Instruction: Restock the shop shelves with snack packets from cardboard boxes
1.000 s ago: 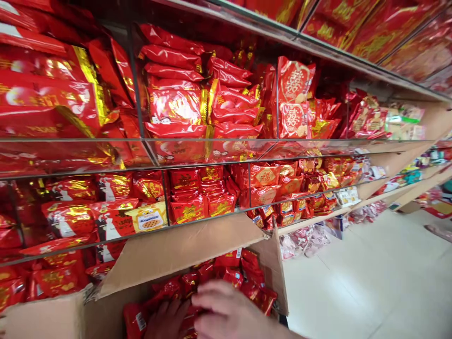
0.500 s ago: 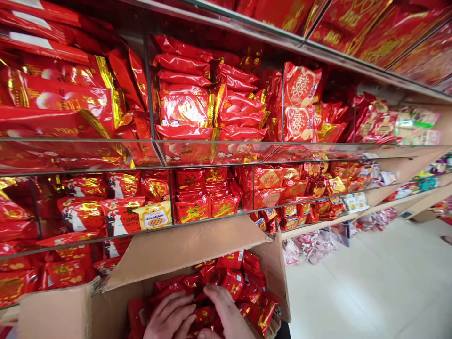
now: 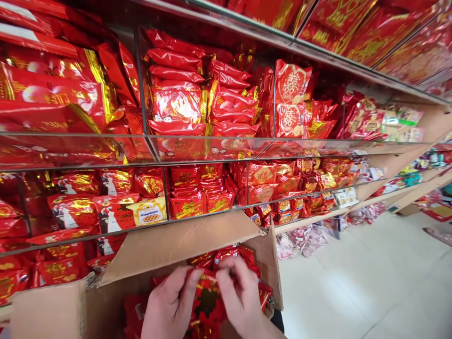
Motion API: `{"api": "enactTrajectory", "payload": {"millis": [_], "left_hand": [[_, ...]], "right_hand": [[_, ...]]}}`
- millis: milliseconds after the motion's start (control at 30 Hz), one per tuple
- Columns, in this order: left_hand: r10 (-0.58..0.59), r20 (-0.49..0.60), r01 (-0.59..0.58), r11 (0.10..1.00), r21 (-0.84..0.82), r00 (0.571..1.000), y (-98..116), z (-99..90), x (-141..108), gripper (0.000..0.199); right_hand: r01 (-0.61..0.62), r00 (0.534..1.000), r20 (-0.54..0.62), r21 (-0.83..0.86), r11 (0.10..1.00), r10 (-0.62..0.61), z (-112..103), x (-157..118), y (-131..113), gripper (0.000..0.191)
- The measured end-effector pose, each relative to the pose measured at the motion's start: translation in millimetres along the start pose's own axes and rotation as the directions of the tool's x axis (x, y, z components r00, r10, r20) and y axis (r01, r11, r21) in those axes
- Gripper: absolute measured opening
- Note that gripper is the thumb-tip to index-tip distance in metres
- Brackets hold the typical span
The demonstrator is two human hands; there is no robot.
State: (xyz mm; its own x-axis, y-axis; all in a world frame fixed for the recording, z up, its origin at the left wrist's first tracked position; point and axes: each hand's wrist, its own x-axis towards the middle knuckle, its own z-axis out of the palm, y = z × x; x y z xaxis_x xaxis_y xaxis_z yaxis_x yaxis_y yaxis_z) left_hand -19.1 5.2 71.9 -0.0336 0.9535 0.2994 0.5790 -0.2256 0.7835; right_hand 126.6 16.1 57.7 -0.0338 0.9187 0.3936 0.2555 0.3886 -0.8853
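Both hands are over an open cardboard box point(image 3: 183, 242) filled with shiny red packets. My left hand point(image 3: 173, 301) is closed in a pinch on the upper left edge of a red packet point(image 3: 208, 296) with gold print and a dark patch. My right hand point(image 3: 238, 292) pinches the same packet's upper right edge. The packet hangs between the two hands, above the other red packets point(image 3: 247, 256) in the box. Its lower part cannot be told apart from the packets beneath.
Shelves point(image 3: 219, 146) with clear dividers hold red and gold packets behind the box. A yellow cookie packet point(image 3: 150, 212) stands on the lower shelf. Pink bags point(image 3: 300, 241) lie beneath the shelf, beside the pale tiled floor point(image 3: 346, 278).
Both hands have risen from among the packets and closed on one packet, lifting its upper edge. The view has shifted slightly, moving the shelves left in the picture.
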Motion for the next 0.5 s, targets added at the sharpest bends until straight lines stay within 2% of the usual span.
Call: {"api": "enactTrajectory", "payload": {"millis": [67, 133, 233, 333, 500], "left_hand": [[-0.062, -0.132, 0.065, 0.998, 0.023, 0.989, 5.5, 4.9, 1.6, 0.024], [-0.119, -0.2, 0.124, 0.992, 0.013, 0.972, 9.7, 9.2, 2.6, 0.025], [-0.183, -0.208, 0.187, 0.982, -0.003, 0.961, 12.3, 10.9, 4.1, 0.026], [-0.188, -0.185, 0.196, 0.98, 0.028, 0.965, 9.7, 8.8, 4.7, 0.025], [-0.161, -0.225, 0.161, 0.987, -0.02, 0.961, -4.7, 14.7, -1.2, 0.025]], "right_hand": [[-0.134, 0.973, -0.175, 0.118, 0.984, 0.153, 6.4, 2.9, 0.7, 0.026], [-0.192, 0.949, -0.224, 0.146, 0.971, 0.221, 11.6, 5.4, 3.6, 0.031], [-0.184, 0.963, -0.2, 0.001, 0.983, 0.181, 13.4, 9.5, 7.5, 0.033], [-0.133, 0.975, -0.199, -0.153, 0.979, 0.102, 11.5, 12.6, 8.7, 0.031], [-0.059, 0.979, -0.205, -0.204, 0.977, 0.016, 12.4, 11.3, 9.6, 0.031]]}}
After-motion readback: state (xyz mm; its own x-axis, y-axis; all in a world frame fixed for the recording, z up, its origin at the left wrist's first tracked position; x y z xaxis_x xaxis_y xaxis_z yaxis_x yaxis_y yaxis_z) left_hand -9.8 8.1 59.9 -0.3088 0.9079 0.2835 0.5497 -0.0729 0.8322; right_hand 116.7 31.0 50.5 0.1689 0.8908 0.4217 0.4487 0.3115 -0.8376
